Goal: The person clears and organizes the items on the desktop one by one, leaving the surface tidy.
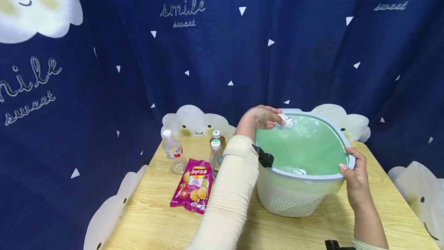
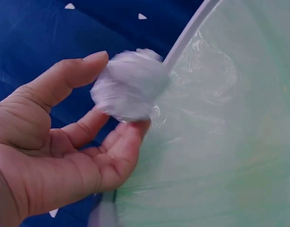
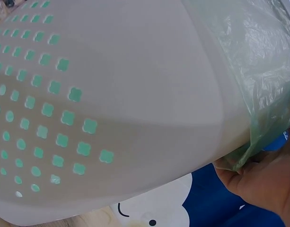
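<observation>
My left hand (image 1: 264, 117) is at the left rim of a white bin (image 1: 291, 203) lined with a thin green plastic bag (image 1: 301, 142). Between its thumb and fingers it holds a crumpled silvery-white ball (image 2: 130, 85), blurred in the left wrist view. Over at the bin's right side, my right hand (image 1: 357, 173) grips the rim, thumb on the near side of it. In the right wrist view that hand (image 3: 258, 182) touches the bag's folded-over edge (image 3: 258, 85). The bin leans, its mouth facing me. Another small whitish scrap (image 1: 299, 171) shows inside by the near rim.
Left of the bin, a purple Lay's chip bag (image 1: 194, 186) lies on the wooden table (image 1: 145, 211). A clear bottle with a white cap (image 1: 173, 151) stands behind it. Two more bottles, one with a green-marked cap (image 1: 216, 153), are partly behind my left arm. A dark blue curtain (image 1: 215, 61) hangs behind.
</observation>
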Demonstrator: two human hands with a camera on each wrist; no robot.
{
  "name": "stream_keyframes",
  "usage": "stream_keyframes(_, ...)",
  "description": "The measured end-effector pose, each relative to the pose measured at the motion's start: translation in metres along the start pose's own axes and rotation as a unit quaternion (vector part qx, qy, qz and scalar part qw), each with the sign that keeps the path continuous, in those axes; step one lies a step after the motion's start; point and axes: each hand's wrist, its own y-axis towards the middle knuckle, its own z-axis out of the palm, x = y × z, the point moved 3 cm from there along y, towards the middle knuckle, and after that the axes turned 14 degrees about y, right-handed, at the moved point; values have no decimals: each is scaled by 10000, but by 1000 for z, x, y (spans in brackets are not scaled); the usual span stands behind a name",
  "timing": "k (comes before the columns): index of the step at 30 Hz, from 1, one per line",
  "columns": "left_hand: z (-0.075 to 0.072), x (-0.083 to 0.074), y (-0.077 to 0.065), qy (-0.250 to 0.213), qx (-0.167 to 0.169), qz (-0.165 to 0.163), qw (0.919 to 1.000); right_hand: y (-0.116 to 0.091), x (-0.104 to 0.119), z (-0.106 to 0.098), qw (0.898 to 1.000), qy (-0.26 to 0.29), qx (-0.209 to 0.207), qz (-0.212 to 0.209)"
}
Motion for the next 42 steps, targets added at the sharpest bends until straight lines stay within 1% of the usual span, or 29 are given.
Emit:
stream_keyframes(3,-3,-6,-7,350,-241,54,9991,0,1,0,10000,-24,-30,-12)
stream_keyframes(5,-6,-12,-15,582,-336,202,9975,0,2,1,10000,9,-23,-38)
stream_keyframes(7,-10,-17,-23,727,-351,367,9961,1,3,1,10000,4,-16,-47)
stream_keyframes(13,-19,-23,-45,763,-65,987,9922,0,2,0,10000,-27,-17,2)
stream_keyframes(15,-22,-23,-51,713,-70,1162,9906,0,2,0,10000,-39,-23,10)
stream_keyframes(17,-26,-22,-56,726,-143,1342,9882,-1,3,0,10000,-80,-31,23)
stream_keyframes(19,-29,-20,-62,783,-308,1519,9848,-1,3,1,9999,-126,-32,50)
stream_keyframes(23,-35,-10,-73,970,-668,1930,9741,0,4,2,9999,-135,-33,59)
stream_keyframes(25,-37,-3,-78,1001,-802,2077,9698,0,4,3,9999,-125,-32,53)
stream_keyframes(27,-40,4,-82,940,-896,2150,9679,0,4,3,9999,-128,-7,61)
stream_keyframes(30,-42,13,-88,843,-985,2243,9658,1,3,4,9999,-136,-7,83)
stream_keyframes(33,-43,20,-94,832,-1002,2415,9616,1,3,4,9999,-143,-30,91)
stream_keyframes(36,-43,26,-99,782,-982,2622,9568,1,3,4,9999,-117,-31,65)
stream_keyframes(39,-42,32,-104,655,-982,2767,9537,1,2,3,9999,-102,-30,43)
stream_keyframes(42,-39,38,-109,487,-1087,2813,9522,0,1,2,9998,-145,-72,82)
